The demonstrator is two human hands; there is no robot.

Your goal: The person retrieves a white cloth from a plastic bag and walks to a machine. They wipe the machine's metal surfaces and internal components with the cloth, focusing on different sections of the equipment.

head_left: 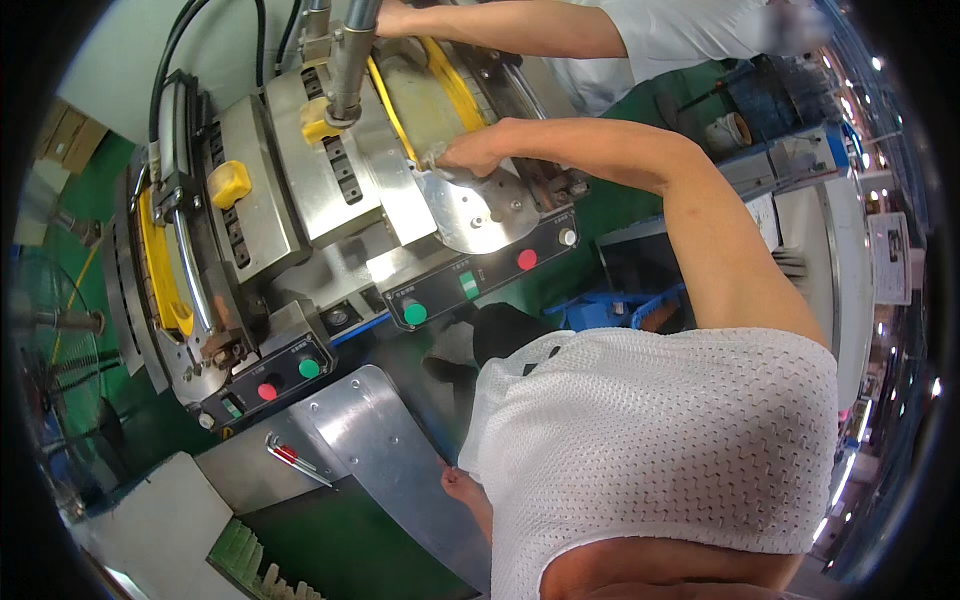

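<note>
Your steel machine [330,190] fills the view, a yellow band [455,85] seated in its drum at the top. Your right hand [470,152] is curled shut, pressing at the band's lower edge beside the round plate [480,210]; seating appears in hand. Your left hand [395,15] grips near the vertical shaft [350,60], fingers hidden. The next move calls for clear fingers before the green button [415,313].
</note>
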